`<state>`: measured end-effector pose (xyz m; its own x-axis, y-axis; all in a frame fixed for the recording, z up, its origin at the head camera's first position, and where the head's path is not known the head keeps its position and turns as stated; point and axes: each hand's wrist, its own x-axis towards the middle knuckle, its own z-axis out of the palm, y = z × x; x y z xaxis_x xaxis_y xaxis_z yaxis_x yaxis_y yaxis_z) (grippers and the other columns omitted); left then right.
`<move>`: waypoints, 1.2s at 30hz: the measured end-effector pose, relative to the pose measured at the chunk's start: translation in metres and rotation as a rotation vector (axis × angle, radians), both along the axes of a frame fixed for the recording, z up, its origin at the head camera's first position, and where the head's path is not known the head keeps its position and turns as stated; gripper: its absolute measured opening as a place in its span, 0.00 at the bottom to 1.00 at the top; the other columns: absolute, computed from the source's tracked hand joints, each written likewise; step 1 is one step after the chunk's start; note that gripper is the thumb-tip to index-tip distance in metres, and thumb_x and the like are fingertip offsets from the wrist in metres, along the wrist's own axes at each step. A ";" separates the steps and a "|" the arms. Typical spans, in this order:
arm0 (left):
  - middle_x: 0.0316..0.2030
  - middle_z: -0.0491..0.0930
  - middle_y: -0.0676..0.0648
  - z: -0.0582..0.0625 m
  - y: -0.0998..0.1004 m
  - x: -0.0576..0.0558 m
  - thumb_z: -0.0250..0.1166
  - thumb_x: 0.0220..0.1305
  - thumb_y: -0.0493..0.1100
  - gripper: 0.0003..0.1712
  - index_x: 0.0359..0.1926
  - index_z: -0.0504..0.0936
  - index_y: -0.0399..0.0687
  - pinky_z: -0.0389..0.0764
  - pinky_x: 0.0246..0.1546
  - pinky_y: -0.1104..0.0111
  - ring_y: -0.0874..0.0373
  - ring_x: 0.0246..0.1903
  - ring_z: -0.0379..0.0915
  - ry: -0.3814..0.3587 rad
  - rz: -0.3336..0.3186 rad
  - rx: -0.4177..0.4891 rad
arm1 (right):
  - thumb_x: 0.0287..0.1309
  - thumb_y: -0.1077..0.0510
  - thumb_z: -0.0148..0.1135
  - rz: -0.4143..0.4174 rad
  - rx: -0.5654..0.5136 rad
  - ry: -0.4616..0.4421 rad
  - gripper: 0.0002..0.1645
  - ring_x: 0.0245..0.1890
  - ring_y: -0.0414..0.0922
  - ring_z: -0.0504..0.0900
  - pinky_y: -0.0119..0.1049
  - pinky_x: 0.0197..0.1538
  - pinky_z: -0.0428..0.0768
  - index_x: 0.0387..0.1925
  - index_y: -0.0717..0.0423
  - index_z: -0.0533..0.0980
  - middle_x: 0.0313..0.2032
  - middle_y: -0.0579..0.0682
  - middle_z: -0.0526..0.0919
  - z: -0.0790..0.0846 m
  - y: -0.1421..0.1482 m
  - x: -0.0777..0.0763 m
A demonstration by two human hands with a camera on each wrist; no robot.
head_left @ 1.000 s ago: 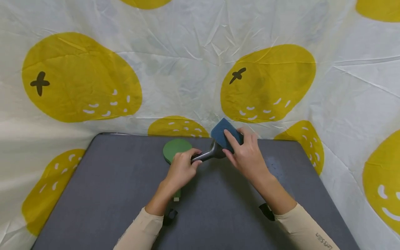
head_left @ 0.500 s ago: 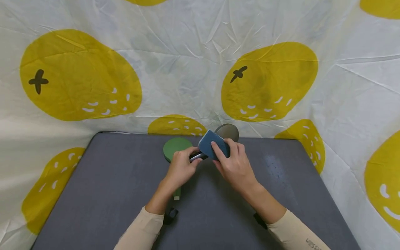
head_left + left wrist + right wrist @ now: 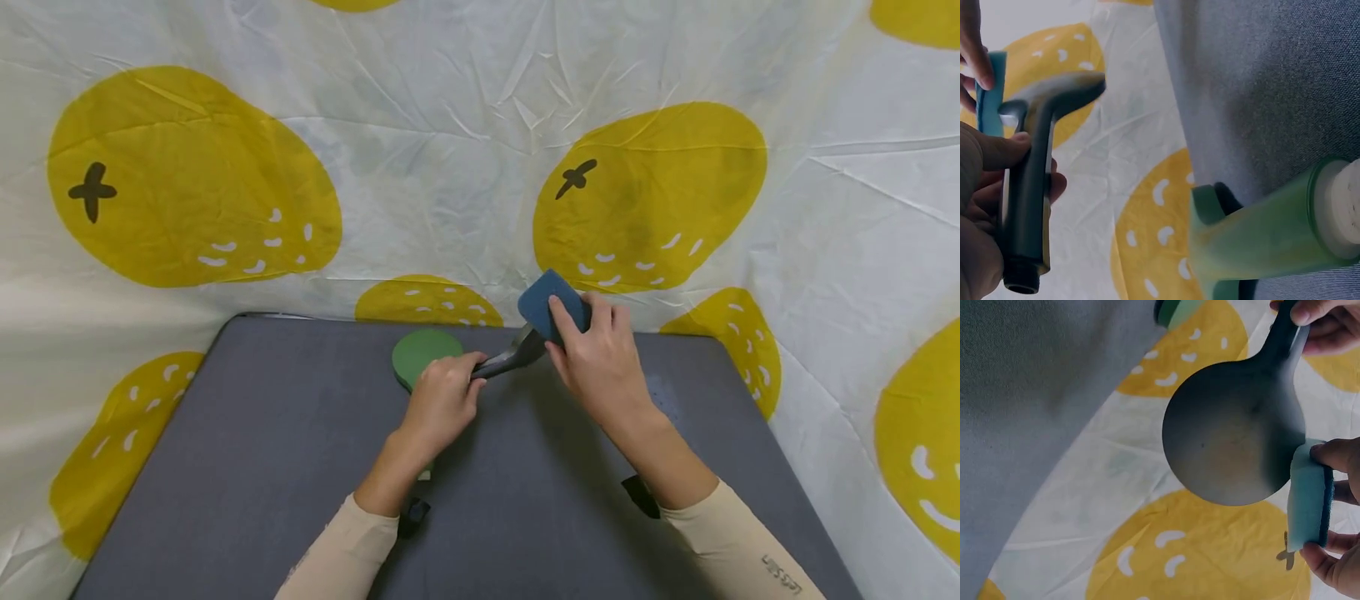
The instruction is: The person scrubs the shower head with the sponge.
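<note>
My left hand [image 3: 442, 400] grips the handle of a dark grey handheld shower head [image 3: 517, 354], thumb along it. In the left wrist view the handle's threaded end [image 3: 1021, 281] pokes out below my palm. Raised above the table, the round head [image 3: 1229, 437] shows its broad smooth side in the right wrist view. My right hand [image 3: 607, 367] pinches a blue scouring sponge [image 3: 543, 302] between thumb and fingers. The sponge's pale foam side [image 3: 1305, 497] faces the edge of the head and seems to touch it. In the head view, sponge and right hand hide most of the head.
A green round-headed thing with a handle [image 3: 420, 350] lies on the grey table [image 3: 300, 450], partly behind my left hand. Its pale end [image 3: 1349, 200] shows in the left wrist view. Behind the table hangs a white cloth [image 3: 427, 183] with yellow fruit prints.
My right hand slid the sponge down over the shower head's handle, then back up and right to the head. The shower head's tilt changed, while my left hand kept its grip.
</note>
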<state>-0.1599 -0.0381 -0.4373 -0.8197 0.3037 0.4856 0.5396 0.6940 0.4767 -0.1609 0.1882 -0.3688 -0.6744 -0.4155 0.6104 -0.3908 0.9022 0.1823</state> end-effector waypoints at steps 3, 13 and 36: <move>0.39 0.89 0.42 0.000 0.002 0.000 0.75 0.60 0.33 0.16 0.49 0.86 0.39 0.84 0.38 0.56 0.48 0.35 0.84 0.047 0.017 -0.029 | 0.55 0.50 0.79 0.001 0.054 0.042 0.38 0.43 0.67 0.74 0.56 0.42 0.83 0.63 0.61 0.78 0.53 0.76 0.75 -0.004 -0.004 0.002; 0.41 0.89 0.41 -0.004 0.008 0.000 0.74 0.62 0.34 0.16 0.51 0.86 0.39 0.86 0.37 0.55 0.47 0.36 0.85 -0.032 0.019 0.005 | 0.48 0.44 0.83 0.018 0.103 0.063 0.42 0.34 0.60 0.74 0.48 0.33 0.85 0.62 0.58 0.80 0.50 0.73 0.77 -0.036 -0.033 0.016; 0.47 0.86 0.47 -0.008 0.006 0.000 0.69 0.68 0.34 0.34 0.73 0.70 0.46 0.84 0.45 0.63 0.55 0.43 0.84 -0.322 -0.215 0.466 | 0.58 0.60 0.76 0.156 -0.261 -0.027 0.39 0.58 0.72 0.72 0.67 0.62 0.74 0.70 0.57 0.72 0.62 0.76 0.69 0.010 0.010 -0.003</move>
<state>-0.1600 -0.0324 -0.4453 -0.8916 0.2936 0.3447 0.4222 0.2644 0.8671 -0.1639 0.1978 -0.3592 -0.6320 -0.3468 0.6930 -0.5298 0.8460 -0.0599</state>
